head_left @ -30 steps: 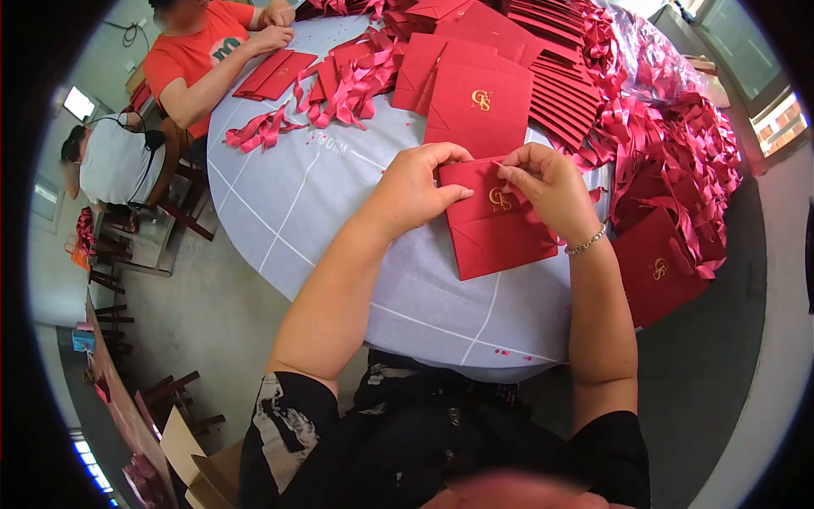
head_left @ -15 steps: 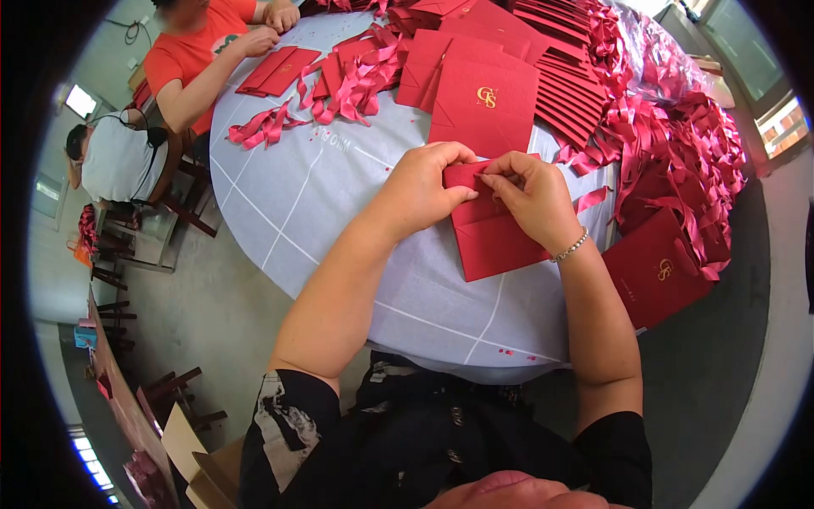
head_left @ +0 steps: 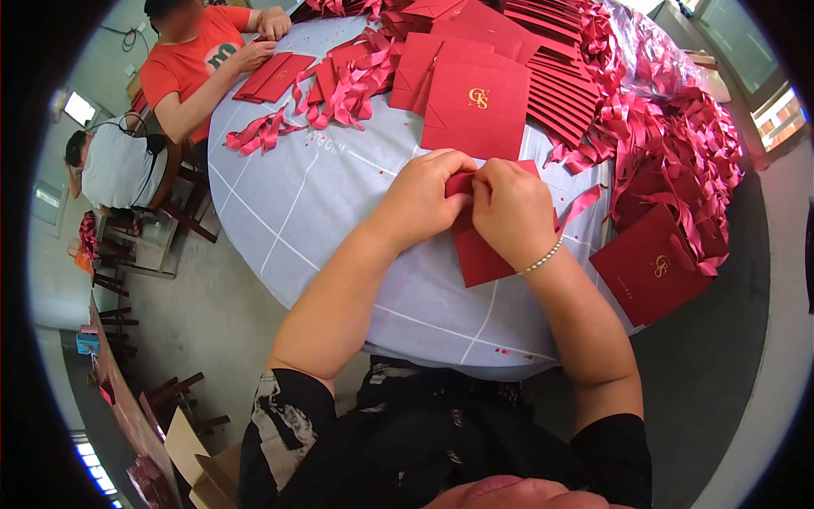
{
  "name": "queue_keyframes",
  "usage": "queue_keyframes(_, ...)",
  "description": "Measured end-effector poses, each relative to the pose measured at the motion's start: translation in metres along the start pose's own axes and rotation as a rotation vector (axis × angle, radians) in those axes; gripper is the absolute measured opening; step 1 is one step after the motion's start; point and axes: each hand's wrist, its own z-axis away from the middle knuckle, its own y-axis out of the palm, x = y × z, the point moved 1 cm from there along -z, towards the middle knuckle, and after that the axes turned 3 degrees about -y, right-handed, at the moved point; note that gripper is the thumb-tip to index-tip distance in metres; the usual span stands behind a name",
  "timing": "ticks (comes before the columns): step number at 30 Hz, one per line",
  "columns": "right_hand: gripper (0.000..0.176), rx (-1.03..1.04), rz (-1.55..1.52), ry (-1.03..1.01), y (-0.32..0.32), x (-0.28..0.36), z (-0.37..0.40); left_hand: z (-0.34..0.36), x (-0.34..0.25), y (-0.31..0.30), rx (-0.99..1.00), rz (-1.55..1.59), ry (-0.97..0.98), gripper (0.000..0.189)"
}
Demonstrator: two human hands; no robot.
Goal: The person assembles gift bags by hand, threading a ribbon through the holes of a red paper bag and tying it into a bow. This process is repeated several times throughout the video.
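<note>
Bare tablecloth [head_left: 339, 246] opens out to the left of the left fingers and on the near side of both hands, running down to the table's curved near edge. Nearer than the fingers, by that edge, lie only a few small red bits [head_left: 502, 350]. Room is tighter beyond the fingertips: the gold-lettered bag [head_left: 477, 106] lies flat just past them, its lower edge close to the knuckles.

The left hand [head_left: 424, 202] comes in from the near left, thumb and fingers pinched on the upper part of the held bag [head_left: 485, 259]. The right hand [head_left: 515, 212] is curled, knuckles up, its fingers closed beside the left fingertips; what they pinch is hidden. The held bag lies beneath and between the hands, tilted on the cloth, its lower part showing on the near side of the fingers. A loose ribbon [head_left: 582, 206] runs out to the right of the right hand.

Farther right, the corner bag [head_left: 649, 267] reaches past the table's edge, below a ribbon heap [head_left: 682, 153]. Beyond the fingers to the right stands a fanned row of bags [head_left: 560, 102], with more ribbons [head_left: 352, 89] beyond them to the left. A person in orange [head_left: 199, 64] works at the far left edge, well apart from both hands.
</note>
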Motion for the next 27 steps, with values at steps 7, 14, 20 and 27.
queue_keyframes(7,0.009,0.129,-0.267,0.004,-0.015,-0.009,-0.006,-0.001,0.004,-0.003,-0.047,0.117,-0.101,0.029)
queue_keyframes(14,0.009,0.044,-0.161,-0.317,-0.024,-0.014,-0.017,-0.001,0.0,-0.001,-0.035,0.119,0.025,0.027)
queue_keyframes(20,0.015,0.206,-0.228,0.012,-0.036,-0.007,-0.018,0.0,-0.007,-0.001,-0.088,0.11,-0.029,0.025)
queue_keyframes(27,0.011,0.343,-0.549,0.256,-0.036,-0.035,-0.02,0.0,-0.017,-0.005,-0.055,-0.192,0.333,0.025)
